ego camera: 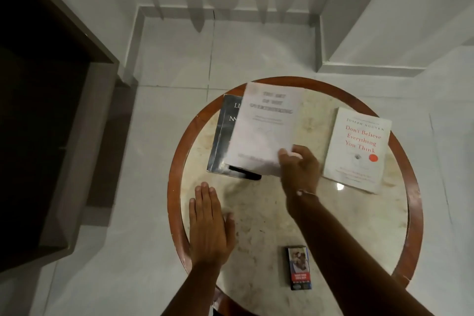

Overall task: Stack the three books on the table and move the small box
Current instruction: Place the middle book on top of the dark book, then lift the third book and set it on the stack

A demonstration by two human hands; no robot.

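My right hand grips the near right corner of a white book and holds it, blurred, partly over a dark book that lies at the table's far left. A third book, white with red lettering, lies flat at the far right. The small box, dark with a picture on it, lies near the front edge. My left hand hovers flat, fingers together and extended, over the table's left rim, holding nothing.
The table is round, with a marble top inside a reddish wooden rim. A dark flat object pokes out beneath the lifted white book. White tiled floor surrounds the table; a dark wooden door frame stands to the left.
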